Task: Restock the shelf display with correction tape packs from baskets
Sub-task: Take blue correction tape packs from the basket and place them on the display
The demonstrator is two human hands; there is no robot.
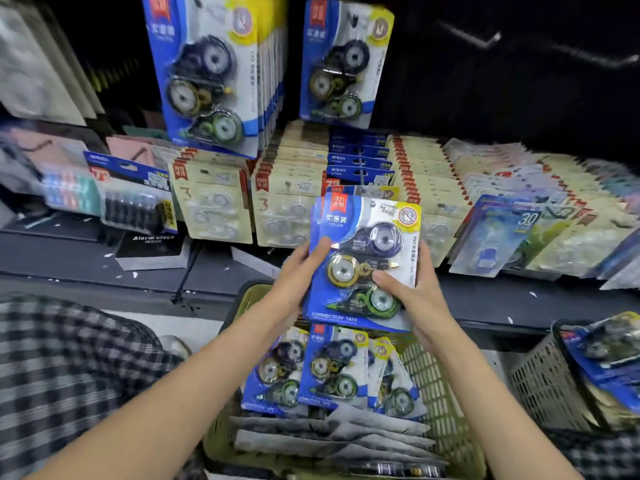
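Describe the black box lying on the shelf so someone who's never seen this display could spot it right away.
Start at the dark lower shelf left of the hands. Below the upright beige blister cards lies a flat black cardboard box. It alone lies flat and bears white "Alarm clock" lettering on its top; the packs around it stand upright.
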